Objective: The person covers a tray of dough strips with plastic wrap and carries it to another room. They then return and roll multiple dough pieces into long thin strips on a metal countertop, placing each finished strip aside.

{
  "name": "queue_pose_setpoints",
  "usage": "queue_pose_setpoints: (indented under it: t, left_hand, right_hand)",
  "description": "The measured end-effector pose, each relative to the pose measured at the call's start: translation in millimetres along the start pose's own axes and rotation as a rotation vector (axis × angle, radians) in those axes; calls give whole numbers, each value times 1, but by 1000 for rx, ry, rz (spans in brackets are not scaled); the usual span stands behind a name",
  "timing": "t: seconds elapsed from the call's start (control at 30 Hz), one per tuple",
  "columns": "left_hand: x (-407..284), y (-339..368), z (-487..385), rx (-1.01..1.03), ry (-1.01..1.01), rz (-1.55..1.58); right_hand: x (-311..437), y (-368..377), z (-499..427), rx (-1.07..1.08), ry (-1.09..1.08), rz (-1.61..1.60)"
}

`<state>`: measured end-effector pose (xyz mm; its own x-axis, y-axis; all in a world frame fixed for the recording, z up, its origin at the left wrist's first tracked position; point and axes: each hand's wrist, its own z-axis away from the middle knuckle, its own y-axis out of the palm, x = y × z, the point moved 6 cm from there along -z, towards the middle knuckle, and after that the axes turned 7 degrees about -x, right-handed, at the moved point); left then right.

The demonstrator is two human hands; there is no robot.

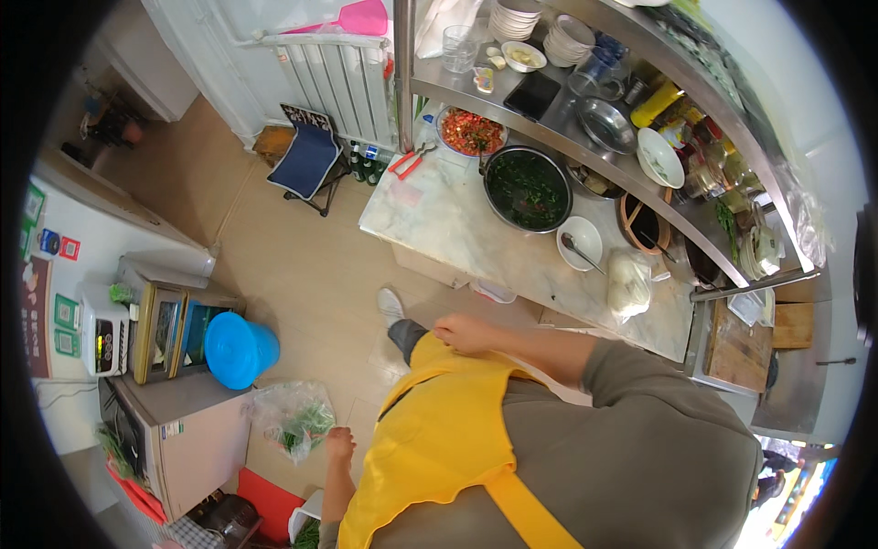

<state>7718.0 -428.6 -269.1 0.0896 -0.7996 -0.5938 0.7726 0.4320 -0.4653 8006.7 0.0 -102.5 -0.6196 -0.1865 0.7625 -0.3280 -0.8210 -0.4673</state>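
My left hand (341, 445) hangs with curled fingers at the lower left of my yellow apron (439, 425). Close beside it is a clear plastic bag (295, 415) of leafy greens, and a thin red strip shows between them. Whether the hand grips the bag cannot be told. My right hand (453, 332) is loosely closed in front of the apron, with nothing visible in it. Past that hand runs a marble-topped counter (439, 219). On it stand a dark pot (527, 189) of liquid with chopped greens and a white bowl (579, 241) with a spoon.
Pliers with red handles (411, 161) and a plate of chopped red peppers (472, 130) lie at the counter's far end. A steel shelf (466, 89) overhangs it. A folding stool (305, 158) stands ahead. On the left, a blue bucket (240, 350) tops a low cabinet (206, 439).
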Motion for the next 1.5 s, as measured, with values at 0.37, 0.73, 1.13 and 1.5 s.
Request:
queue_pose_setpoints:
  t: [0.37, 0.73, 1.13, 1.5]
  left_hand:
    - [-33, -131, 4, -347, -449, 279]
    - [-80, -123, -85, -225, -795, 436]
    - [-326, -414, -496, -527, 137, -119]
    - [-475, -572, -683, -571, -137, 196]
  right_hand:
    - [147, 14, -295, 204, -9, -59]
    - [260, 5, -541, 307, 104, -131]
    - [366, -40, -724, 95, 310, 104]
    - [486, -33, -1022, 298, 179, 357]
